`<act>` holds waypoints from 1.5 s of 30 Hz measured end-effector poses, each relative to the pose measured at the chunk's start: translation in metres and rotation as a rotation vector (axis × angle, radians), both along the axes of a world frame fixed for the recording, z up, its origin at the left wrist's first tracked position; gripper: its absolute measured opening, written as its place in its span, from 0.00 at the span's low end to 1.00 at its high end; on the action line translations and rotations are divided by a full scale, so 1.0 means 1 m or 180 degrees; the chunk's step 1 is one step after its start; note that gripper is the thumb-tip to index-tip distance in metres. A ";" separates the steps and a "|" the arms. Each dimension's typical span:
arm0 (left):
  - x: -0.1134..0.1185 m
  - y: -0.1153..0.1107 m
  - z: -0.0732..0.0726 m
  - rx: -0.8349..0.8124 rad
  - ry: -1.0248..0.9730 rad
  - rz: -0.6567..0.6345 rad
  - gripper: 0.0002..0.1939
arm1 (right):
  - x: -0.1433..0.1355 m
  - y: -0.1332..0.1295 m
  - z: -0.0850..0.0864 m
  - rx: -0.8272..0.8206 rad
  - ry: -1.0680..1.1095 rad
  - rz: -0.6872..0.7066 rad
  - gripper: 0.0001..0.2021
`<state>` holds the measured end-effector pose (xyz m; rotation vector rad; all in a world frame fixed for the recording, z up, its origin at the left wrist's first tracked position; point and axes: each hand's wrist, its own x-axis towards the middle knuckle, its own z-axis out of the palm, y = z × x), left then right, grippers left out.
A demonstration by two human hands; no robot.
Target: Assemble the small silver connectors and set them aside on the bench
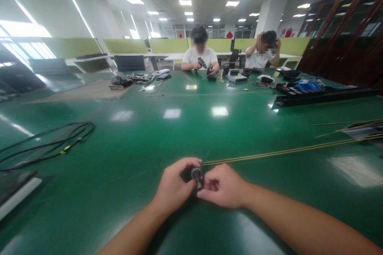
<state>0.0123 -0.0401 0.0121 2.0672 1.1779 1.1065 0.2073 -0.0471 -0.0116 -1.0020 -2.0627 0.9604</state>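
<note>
A small dark metal shaft-like part [197,178] is between my hands above the green table, with a round flanged end at the top and a narrower stepped stem below. My left hand [175,183] curls around it from the left, thumb and fingers closed on its flanged end. From the right, my right hand [224,186] has bent fingers and a thumb at the lower tip of the stem. The fingers partly hide the part. Just beyond my fingertips end two thin brass-coloured rods [269,154], which run off to the right.
Black cables [68,143] lie coiled on the green table [143,127] at left. A black channel [317,99] and a blue-wrapped item [308,86] are at far right. Across the table, one person [200,55] holds a power drill [202,63]; another person [260,59] sits beside them.
</note>
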 end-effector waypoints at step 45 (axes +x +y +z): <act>0.000 -0.001 0.006 0.0125 0.0363 -0.0073 0.11 | 0.002 0.006 0.003 -0.0960 0.1155 -0.0388 0.17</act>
